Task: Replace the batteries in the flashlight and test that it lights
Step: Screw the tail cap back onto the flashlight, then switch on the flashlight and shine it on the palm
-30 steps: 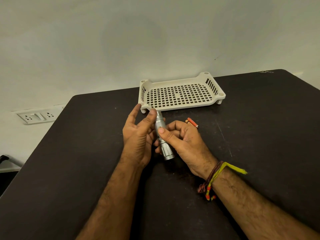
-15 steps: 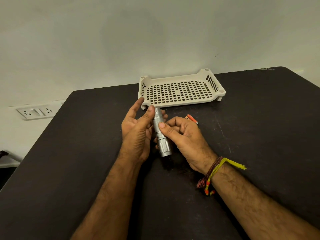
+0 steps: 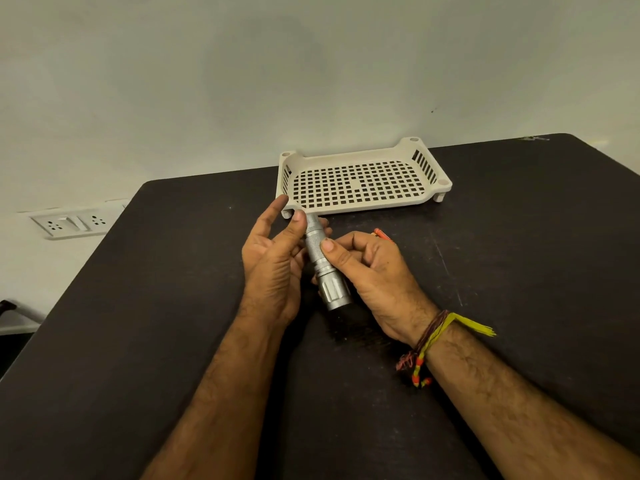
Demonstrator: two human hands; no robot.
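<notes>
A silver metal flashlight [image 3: 323,268] is held above the black table [image 3: 138,323], its wide head toward me and its tail end pointing at the tray. My right hand [image 3: 370,271] grips its knurled barrel, thumb on top. My left hand [image 3: 273,261] touches the tail end with its thumb tip, the index finger stretched out; its lower fingers are hidden behind the barrel. An orange battery [image 3: 381,233] lies on the table just beyond my right hand, mostly hidden by the knuckles.
A cream perforated plastic tray [image 3: 360,206] stands at the table's far edge, right behind the flashlight's tail. A white wall socket strip [image 3: 74,223] sits off the table to the left. The right wrist wears coloured threads [image 3: 426,348].
Both hands and the flashlight stay in nearly the same pose. My left thumb has shifted slightly on the tail end; the camera view has moved a little.
</notes>
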